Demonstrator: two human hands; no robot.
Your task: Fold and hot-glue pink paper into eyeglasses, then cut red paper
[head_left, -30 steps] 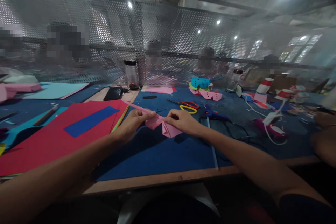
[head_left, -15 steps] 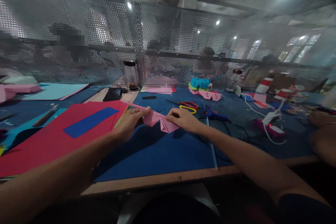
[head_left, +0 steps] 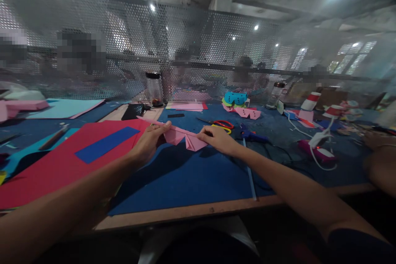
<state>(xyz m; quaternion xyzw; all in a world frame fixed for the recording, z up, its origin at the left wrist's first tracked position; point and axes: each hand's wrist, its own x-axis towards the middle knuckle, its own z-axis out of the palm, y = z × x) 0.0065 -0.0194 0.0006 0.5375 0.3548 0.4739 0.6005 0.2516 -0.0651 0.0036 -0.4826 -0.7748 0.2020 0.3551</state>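
Note:
I hold a folded pink paper piece (head_left: 182,137) above the blue mat (head_left: 192,177) with both hands. My left hand (head_left: 151,140) pinches its left end, where a long narrow pink strip runs out to the upper left. My right hand (head_left: 216,138) pinches the right end, fingers closed along the top fold. Two pointed flaps hang down between my hands.
A red sheet (head_left: 62,161) with a blue strip (head_left: 107,144) lies at the left. Scissors (head_left: 221,126), a blue glue gun (head_left: 252,135), another glue gun (head_left: 318,146) with cords, jars (head_left: 154,88) and paper masks (head_left: 236,99) lie behind. A mesh screen (head_left: 198,53) backs the table. Another person's arm (head_left: 379,161) rests at right.
Both hands have lifted the pink paper slightly and drawn it further apart, so the folded piece is stretched flatter between them than a second ago.

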